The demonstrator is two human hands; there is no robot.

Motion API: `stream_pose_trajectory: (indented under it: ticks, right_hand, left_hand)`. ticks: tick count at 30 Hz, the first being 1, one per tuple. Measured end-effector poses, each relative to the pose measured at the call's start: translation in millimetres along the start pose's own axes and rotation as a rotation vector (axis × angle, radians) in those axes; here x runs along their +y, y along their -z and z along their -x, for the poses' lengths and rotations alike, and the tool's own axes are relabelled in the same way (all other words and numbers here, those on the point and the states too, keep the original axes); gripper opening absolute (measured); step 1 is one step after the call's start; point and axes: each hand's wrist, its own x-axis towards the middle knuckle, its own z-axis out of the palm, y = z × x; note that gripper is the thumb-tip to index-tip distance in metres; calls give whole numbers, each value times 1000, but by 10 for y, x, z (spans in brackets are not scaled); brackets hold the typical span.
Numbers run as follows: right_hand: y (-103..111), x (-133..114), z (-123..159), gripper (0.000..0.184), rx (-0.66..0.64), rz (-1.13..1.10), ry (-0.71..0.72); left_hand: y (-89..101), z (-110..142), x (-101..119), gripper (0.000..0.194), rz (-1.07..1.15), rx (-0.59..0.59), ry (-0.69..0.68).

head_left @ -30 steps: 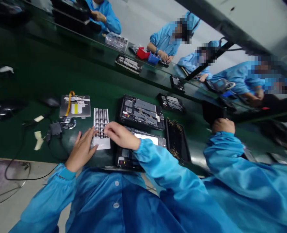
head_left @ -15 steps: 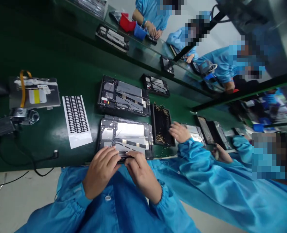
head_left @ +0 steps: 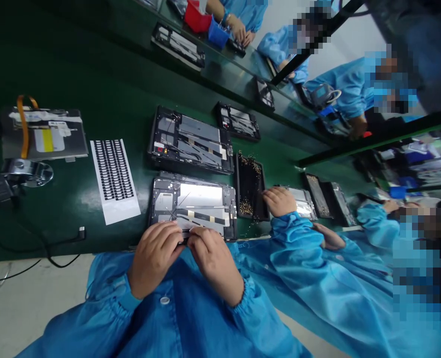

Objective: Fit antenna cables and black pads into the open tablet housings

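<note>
An opened tablet (head_left: 200,194) lies at the bench's near edge, with its silver plates, dark strips and thin wires facing up. My left hand (head_left: 157,253) is closed at its near edge, fingers bent and pressed together. Close beside it, my right hand (head_left: 215,261) is closed too, its fingertips almost meeting the left ones. A small dark piece or part of the rim shows between the fingertips, but the fingers cover most of it. Behind lies a stack of similar opened tablets (head_left: 192,139).
Left of the tablets are a sheet of black stickers (head_left: 116,181), a screen panel with an orange ribbon (head_left: 43,134) and a cable plug (head_left: 81,232). To the right, a co-worker's hand (head_left: 280,200) rests by a black tray of small brass-coloured screws (head_left: 250,186). A raised shelf (head_left: 224,74) runs behind.
The view has shifted slightly. My hands stay at the tablet's near edge, their fingertips a little closer together. The co-worker's hand by the screw tray has moved slightly.
</note>
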Motion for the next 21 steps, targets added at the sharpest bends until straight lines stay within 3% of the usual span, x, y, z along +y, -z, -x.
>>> stream_pose_trajectory:
  ticks: [11,21]
  right_hand:
    - [21,-44,-18,17,-22,31,-10]
    - [15,-46,-21,17,-24,72,21]
  left_hand:
    - [15,18,-2,10,51,-49,18]
    - [13,19,-23,16,25,-12,-20]
